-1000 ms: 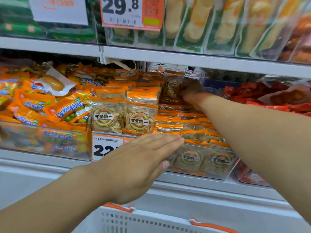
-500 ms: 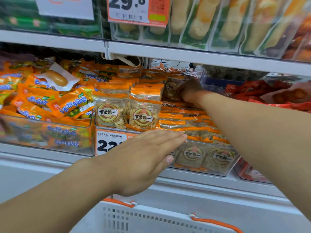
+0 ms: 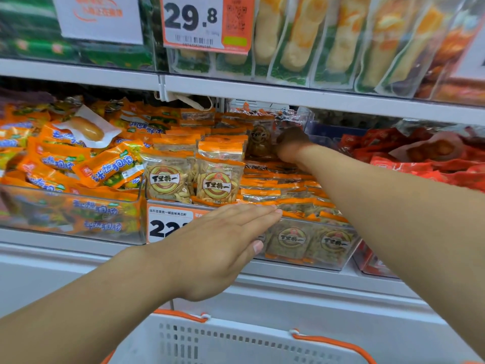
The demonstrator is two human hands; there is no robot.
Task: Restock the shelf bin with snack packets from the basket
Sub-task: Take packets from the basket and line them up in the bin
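Note:
A clear shelf bin holds orange-topped snack packets with a round logo, some upright at the left, others lying flat. My right hand reaches deep to the back of the bin, fingers closed on an upright snack packet there. My left hand lies flat, palm down, fingers together, against the bin's front edge over the price label. The white basket with orange handles sits below; its contents are hidden.
A neighbouring clear bin on the left is heaped with orange candy packets. Red packets fill the bin on the right. The shelf above carries tall clear bags and a 29.8 price tag, leaving a low gap.
Almost nothing has moved. My right hand stays at the back packet and my left hand stays on the bin's front; the view has shifted slightly.

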